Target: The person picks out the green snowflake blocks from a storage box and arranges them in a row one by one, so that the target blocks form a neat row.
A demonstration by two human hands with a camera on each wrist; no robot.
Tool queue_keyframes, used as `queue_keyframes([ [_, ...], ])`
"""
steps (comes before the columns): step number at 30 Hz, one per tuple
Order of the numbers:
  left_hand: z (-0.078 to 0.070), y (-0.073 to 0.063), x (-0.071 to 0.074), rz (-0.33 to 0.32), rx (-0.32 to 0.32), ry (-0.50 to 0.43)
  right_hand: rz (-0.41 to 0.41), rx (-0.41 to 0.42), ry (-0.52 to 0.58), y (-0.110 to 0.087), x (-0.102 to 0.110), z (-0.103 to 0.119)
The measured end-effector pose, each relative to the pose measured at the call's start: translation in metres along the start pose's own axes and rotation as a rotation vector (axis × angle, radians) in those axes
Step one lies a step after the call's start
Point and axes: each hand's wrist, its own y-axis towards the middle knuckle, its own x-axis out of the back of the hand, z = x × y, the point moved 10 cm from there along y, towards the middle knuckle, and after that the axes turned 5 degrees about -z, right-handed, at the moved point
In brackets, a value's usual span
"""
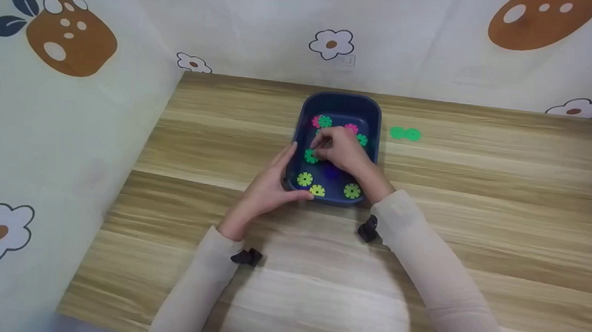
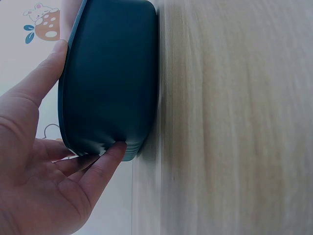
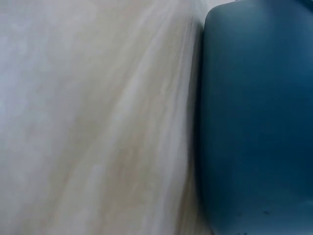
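A dark blue plastic bin (image 1: 340,97) stands on the wooden table with notched plastic discs lying inside. My left hand (image 1: 268,187) holds its near left corner, thumb along the near rim and fingers against the side wall (image 2: 107,73). Reaching over the right rim, my right hand (image 1: 341,149) has its fingers curled inside the bin, and thumb and forefinger pinch at a green notched disc (image 1: 310,156). Yellow discs (image 1: 352,191) lie at the near end. Pink discs (image 1: 351,128) and another green disc (image 1: 325,121) are farther back. The right wrist view shows just the bin's outer wall (image 3: 259,117).
Two green discs (image 1: 405,134) lie side by side on the table (image 1: 481,200), to the right of the bin. A patterned wall covering (image 1: 263,33) rises behind the table's far edge and along its left side.
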Motion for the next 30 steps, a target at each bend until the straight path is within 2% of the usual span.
queue_keyframes([
  [5,0.001,-0.001,0.0,-0.002,0.004,0.001,-0.029,-0.014,0.047,-0.002,0.007,0.003],
  [10,0.002,0.0,-0.001,-0.003,0.007,-0.007,-0.073,-0.023,0.07,-0.004,0.022,0.006],
  [18,0.001,0.001,0.0,-0.01,0.01,0.006,-0.162,-0.018,0.105,-0.008,0.056,0.011],
  [24,0.002,0.0,0.001,-0.014,0.022,0.004,-0.2,-0.065,0.174,-0.009,0.08,0.006],
  [30,0.002,0.0,0.002,-0.024,0.03,0.006,-0.253,-0.097,0.188,-0.011,0.107,-0.004],
])
